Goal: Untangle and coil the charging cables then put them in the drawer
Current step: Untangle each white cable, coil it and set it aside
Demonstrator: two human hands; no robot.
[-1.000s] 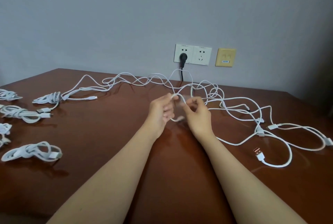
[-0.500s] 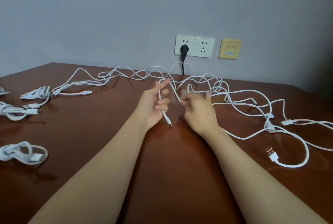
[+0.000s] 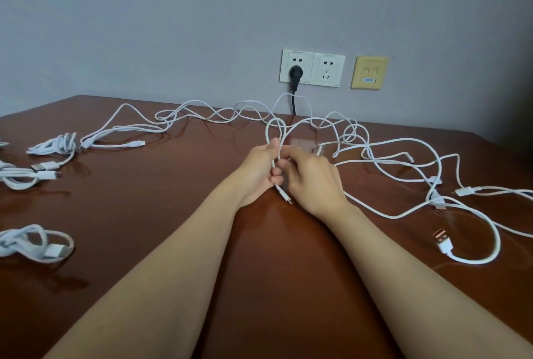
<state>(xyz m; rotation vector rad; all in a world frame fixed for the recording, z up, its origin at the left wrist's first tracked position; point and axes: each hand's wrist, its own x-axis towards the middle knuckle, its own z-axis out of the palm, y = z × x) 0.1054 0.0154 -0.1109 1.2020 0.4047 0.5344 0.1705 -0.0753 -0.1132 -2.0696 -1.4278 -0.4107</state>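
While both hands meet over the middle of the bench (image 3: pixel 150 208), the left hand (image 3: pixel 256 176) grasps a white cable (image 3: pixel 275 124) with its fingers curled round it. The small plug end (image 3: pixel 285 196) hangs just below the grip, toward the person, and a narrow loop stands upright above it. The right hand (image 3: pixel 314 185), touching the left, pinches the same cable at the foot of that loop. From the loop the cable's long run appears to lead away and to the right, into the loose tangle (image 3: pixel 386 153) spread over the far right of the bench. Its long axis thus lies roughly left to right, and the right hand is nearer the slack. On this evidence, the next turn of the coil calls for the right hand to draw slack leftward to the left-hand grip, and crossings in the tangle may snag. Several coiled bundles (image 3: pixel 54 145) lie well apart at the left edge. A loose flat plug (image 3: pixel 442 239) lies near the right forearm. Wall sockets (image 3: pixel 313 70) sit behind, one holding a black plug (image 3: pixel 296 72). No drawer is in view.
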